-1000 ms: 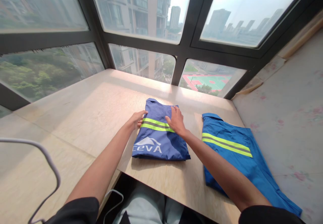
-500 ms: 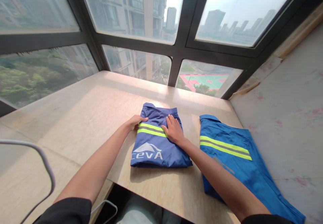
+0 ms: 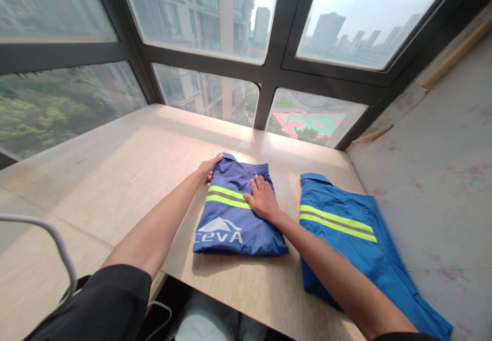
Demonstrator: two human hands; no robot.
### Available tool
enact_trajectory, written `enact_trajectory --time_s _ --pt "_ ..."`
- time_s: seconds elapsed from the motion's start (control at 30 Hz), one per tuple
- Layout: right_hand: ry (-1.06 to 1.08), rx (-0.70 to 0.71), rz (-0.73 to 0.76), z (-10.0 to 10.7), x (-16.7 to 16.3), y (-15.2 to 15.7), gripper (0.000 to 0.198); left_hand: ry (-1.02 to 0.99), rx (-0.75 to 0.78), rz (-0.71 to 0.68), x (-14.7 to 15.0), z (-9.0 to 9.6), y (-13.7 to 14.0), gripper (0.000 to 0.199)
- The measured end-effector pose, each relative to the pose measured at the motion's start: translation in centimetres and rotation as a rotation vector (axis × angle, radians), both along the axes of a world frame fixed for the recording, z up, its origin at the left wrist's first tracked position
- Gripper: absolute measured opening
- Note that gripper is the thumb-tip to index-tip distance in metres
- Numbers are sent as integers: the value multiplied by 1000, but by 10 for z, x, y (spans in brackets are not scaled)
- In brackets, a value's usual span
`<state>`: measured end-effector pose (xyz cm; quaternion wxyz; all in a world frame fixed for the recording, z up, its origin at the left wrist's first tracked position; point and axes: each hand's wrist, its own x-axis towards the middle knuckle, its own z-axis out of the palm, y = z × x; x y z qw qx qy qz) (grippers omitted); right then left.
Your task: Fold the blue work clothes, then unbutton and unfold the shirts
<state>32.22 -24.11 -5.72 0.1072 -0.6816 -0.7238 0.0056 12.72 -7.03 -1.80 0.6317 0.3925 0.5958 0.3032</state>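
from my end of the feed, the folded purple-blue fabric garment with yellow-and-grey reflective bands and white lettering (image 3: 219,217) lies near the centre of the frame, flat on the pale, marble-patterned tabletop (image 3: 107,172). what has just changed is the bare left hand (image 3: 208,169): half a second ago it was lower on the garment's left edge, beside the bands, and now it is up at the far-left corner. its thumb lies over that corner with the other fingers curled in below; they are partly hidden, so i can't tell whether they truly pinch the cloth. the bare right hand (image 3: 263,197) has stayed palm down on the garment's upper right, fingers stretched out and only slightly apart, gripping nothing. i judge that the work is now at that corner, with the right palm steadying the stack. at right of the frame, well clear of the left hand, lies a bright blue fabric garment with similar bands (image 3: 384,259), the right forearm crossing in front of it.
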Motion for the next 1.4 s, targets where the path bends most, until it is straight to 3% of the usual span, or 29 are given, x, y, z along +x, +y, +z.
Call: enact_trajectory --time_s 0.23,0.53,0.73,0.9,1.07,1.27,1.4 --pt "13 16 -15 -2 3 -10 62 123 170 89 11 -18 6 23" --pt "21 16 -36 1 3 -12 62 -2 146 88 1 -15 -1 31" --pt "26 12 -43 1 3 -11 62 -147 37 22 -19 -2 -38 18" --pt "22 24 -42 -1 4 -10 61 -97 -139 -80 -40 11 -80 30" --pt "14 35 -47 -5 4 -9 61 -46 -256 -286 -59 16 -114 44" --pt "-2 31 -48 -3 4 -10 61 23 -159 -167 -61 6 -128 31" --pt "-3 19 -48 -2 5 -10 60 7 -156 -143 -61 5 -131 33"
